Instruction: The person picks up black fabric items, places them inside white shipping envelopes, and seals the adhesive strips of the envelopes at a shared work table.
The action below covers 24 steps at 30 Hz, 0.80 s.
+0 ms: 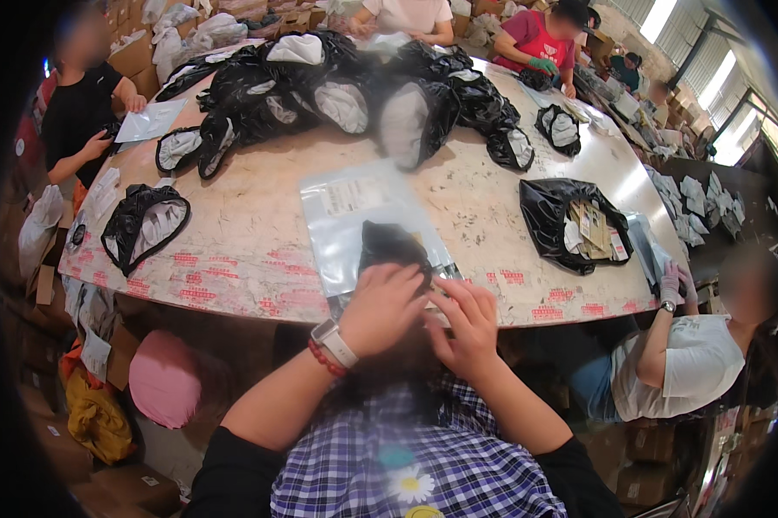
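My left hand [389,301], with a watch and a red bead bracelet at the wrist, lies over a folded black piece [389,245] with its fingers curled on it. My right hand [467,317] is close on the right, fingers bent and fingertips at the black piece's edge; whether they pinch it is unclear. Both hands are at the near table edge. Under the black piece lies a clear plastic bag [324,243] bearing a printed label [353,195].
Glossy black covers with white linings are heaped across the table [253,213]. One black cover [544,213] holds paper packets [586,226]; another cover [146,230] lies left. Co-workers stand around the table, one gloved person [671,285] close right. A pink stool [165,379] stands lower left.
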Each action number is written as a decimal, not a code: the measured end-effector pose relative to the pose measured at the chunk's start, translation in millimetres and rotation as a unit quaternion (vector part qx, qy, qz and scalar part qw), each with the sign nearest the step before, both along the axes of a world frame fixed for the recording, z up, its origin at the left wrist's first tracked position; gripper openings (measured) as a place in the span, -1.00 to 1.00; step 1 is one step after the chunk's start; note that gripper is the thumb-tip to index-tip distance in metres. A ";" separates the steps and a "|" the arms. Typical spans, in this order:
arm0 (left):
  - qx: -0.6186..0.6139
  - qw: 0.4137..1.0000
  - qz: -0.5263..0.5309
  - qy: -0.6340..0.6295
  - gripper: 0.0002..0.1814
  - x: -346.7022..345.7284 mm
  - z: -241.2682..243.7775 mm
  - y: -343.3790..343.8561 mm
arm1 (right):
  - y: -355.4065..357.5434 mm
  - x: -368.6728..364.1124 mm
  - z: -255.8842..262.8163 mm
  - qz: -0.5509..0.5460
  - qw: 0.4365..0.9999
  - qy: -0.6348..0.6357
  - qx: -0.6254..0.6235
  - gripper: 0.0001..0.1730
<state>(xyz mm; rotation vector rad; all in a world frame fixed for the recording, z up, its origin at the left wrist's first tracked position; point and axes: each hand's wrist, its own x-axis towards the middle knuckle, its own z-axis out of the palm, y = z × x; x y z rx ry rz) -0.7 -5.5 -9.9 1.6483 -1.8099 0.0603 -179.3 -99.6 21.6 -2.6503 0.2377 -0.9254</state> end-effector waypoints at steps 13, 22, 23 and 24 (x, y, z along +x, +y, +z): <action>0.194 0.958 0.141 0.159 -0.64 49.3 27.0 17.4 | -64.0 42.6 -28.8 -0.121 0.921 -0.036 0.368 -0.51; 0.028 0.998 0.038 0.038 -0.79 62.1 3.3 4.5 | -32.0 -1.8 3.7 0.112 0.984 0.000 -0.140 -0.28; 0.083 0.981 0.069 0.159 -0.81 75.7 4.4 7.1 | -29.8 -2.9 -3.8 0.137 0.971 0.091 -0.172 -0.24; 0.104 0.985 0.060 0.123 -0.79 80.0 5.5 9.8 | -28.7 -3.4 -4.8 0.130 0.979 0.110 -0.110 -0.23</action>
